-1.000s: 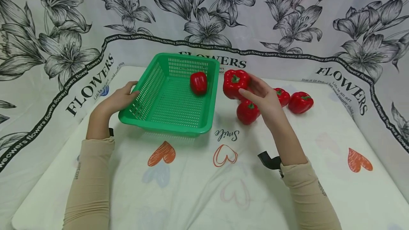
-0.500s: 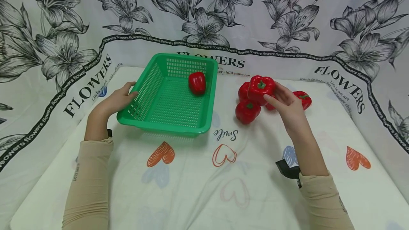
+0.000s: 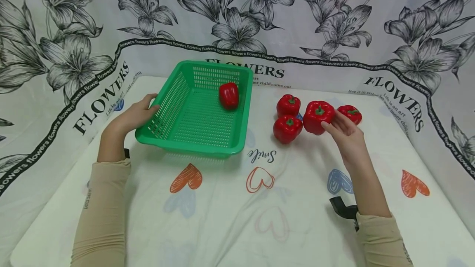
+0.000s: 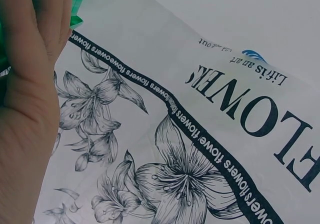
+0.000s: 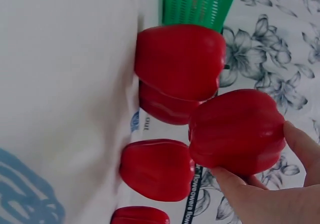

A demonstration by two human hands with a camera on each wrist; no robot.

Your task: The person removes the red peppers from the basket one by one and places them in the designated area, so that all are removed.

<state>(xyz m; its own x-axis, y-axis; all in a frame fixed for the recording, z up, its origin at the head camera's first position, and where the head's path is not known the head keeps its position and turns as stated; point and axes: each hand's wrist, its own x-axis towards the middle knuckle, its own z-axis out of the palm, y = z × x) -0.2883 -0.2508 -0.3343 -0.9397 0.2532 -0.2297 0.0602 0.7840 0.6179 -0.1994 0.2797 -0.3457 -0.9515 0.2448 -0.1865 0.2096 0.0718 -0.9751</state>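
Observation:
My left hand (image 3: 135, 114) holds the left rim of a green plastic basket (image 3: 202, 148), fingers over its edge. One red bell pepper (image 3: 229, 96) lies inside, near the basket's right wall. Between thumb and fingers, my right hand (image 3: 346, 133) grips another red bell pepper (image 3: 318, 117), stem towards the head camera. In the right wrist view this held pepper (image 5: 237, 131) is raised above the table beside other peppers. Two of these, a rear pepper (image 3: 288, 105) and a front pepper (image 3: 287, 129), sit just left of it. A further pepper (image 3: 349, 113) is partly behind my fingers.
In the right wrist view, one pepper (image 5: 157, 170) lies below the held one; the head view hides it behind my hand and the held pepper. A white cloth with printed hearts (image 3: 259, 180) covers the table. A flower-print sheet (image 3: 237, 19) rises behind.
My right hand has carried its pepper rightwards from beside the basket and lowered it, past the two left-hand peppers. My left hand and the basket have stayed nearly still.

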